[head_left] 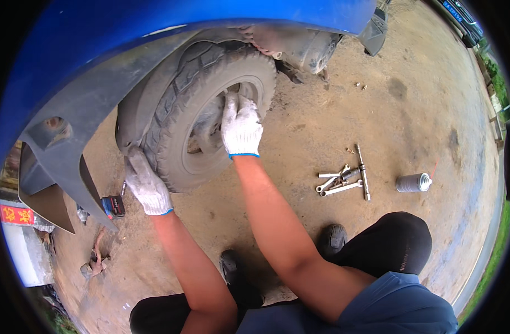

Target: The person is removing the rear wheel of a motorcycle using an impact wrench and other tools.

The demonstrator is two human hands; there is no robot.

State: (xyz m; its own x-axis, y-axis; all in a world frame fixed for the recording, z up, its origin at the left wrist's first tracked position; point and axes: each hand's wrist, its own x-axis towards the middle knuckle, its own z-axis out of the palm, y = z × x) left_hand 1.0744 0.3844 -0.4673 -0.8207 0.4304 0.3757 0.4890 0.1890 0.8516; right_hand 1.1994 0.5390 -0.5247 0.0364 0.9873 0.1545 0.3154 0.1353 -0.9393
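Observation:
A dusty wheel [174, 133] with a knobby black tyre sits under the arch of a blue vehicle [99, 25]. Both my hands wear white knit gloves with blue cuffs. Against the tyre's lower left tread, my left hand [147, 182] grips the wheel, its fingertips partly hidden at the tread. My right hand [242, 126] reaches to the upper part of the steel rim [202, 125], with its fingers bent into the rim at the centre. Whatever those fingertips touch inside is out of sight.
Several wrenches [338, 181] and a T-shaped bar [363, 172] lie right on the dirt ground. Beyond them lies a spray can [414, 182]. Small metal nuts [360, 86] rest farther off. Left of my left hand stands a power tool [113, 206], beside the hanging grey fender trim [71, 145].

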